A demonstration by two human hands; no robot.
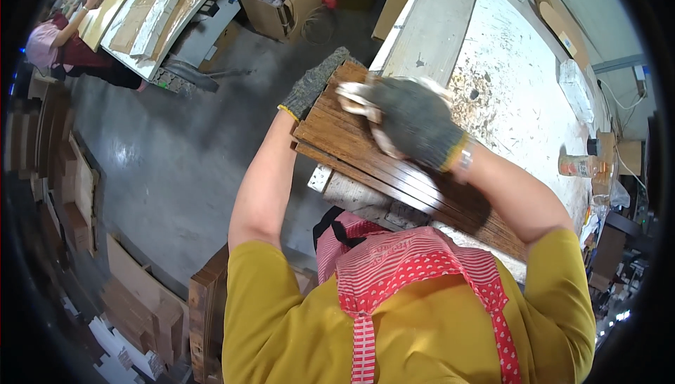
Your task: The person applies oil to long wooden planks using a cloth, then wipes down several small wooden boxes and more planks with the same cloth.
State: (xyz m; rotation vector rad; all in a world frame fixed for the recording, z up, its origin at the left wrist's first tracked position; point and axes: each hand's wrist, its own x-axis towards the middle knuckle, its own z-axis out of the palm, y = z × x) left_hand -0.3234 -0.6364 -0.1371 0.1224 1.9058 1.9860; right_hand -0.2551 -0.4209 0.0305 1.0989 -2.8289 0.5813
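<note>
Wiping step in hand, judging by the cloth (357, 101) pressed to the brown slatted wooden panel (336, 125). Panel is laid aslant at the near-left edge of the white bench (517, 68), its far-left end sticking out toward the floor side, dark grooves running lengthwise between slats.

Right hand (413, 122), gray-gloved: closed over the bunched white cloth, which pokes out past the fingers and below the palm. Blurred, so motion is likely; exact finger spread can't be made out. Left hand (315, 87), same glove type: set against the panel's far-left edge, apparently as a steady. Its fingers are partly hidden, so how tightly it is closed can't be told.

Glossy patch seen on the near half of the panel; whether it's wet finish or just glare can't be told. Next move, as judged: cloth to be drawn along the slats with even pressure, the end kept braced by the left hand. Overhanging end could be tipped if pushed too hard. Clear plastic bottle (578, 166) is well apart, at the bench's right side.
</note>
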